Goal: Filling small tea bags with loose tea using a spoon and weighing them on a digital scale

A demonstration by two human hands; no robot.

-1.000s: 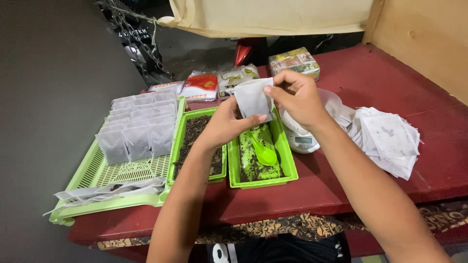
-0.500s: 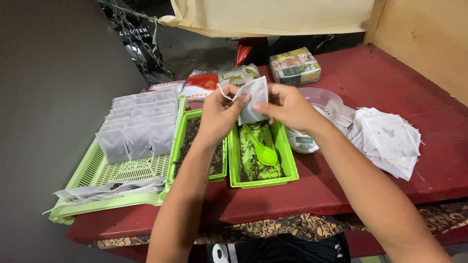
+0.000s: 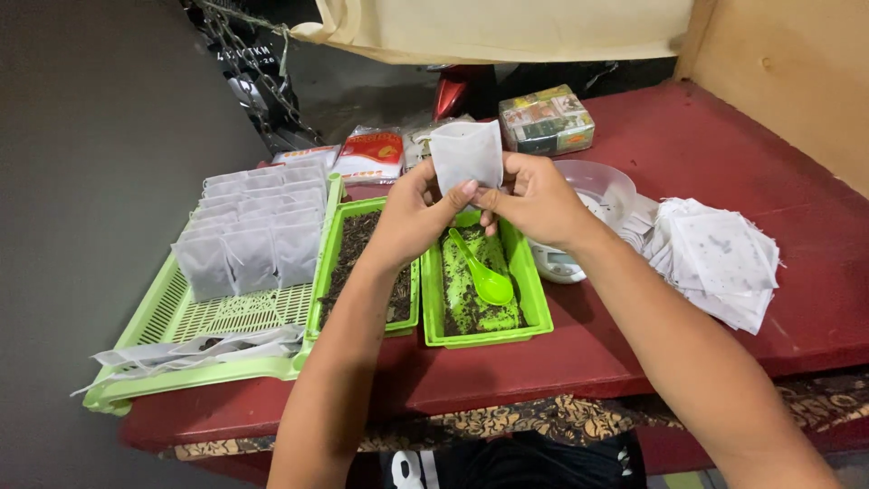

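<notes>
Pale green slatted tray (image 3: 237, 319) of filled white sachets (image 3: 246, 237) at table's left edge, loose white sachets (image 3: 718, 260) near right edge, colourful box (image 3: 546, 119) toward back edge

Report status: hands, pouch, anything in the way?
Left hand and right hand both pinch the white filter pouch, upright above the green trays. Green spoon lies below. Nothing blocking.

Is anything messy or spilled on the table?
Mostly tidy. The stack of white paper bags on the red table is fanned out unevenly, and some have dark specks. Dark crumbs are smeared over the green spoon's tray.
</notes>
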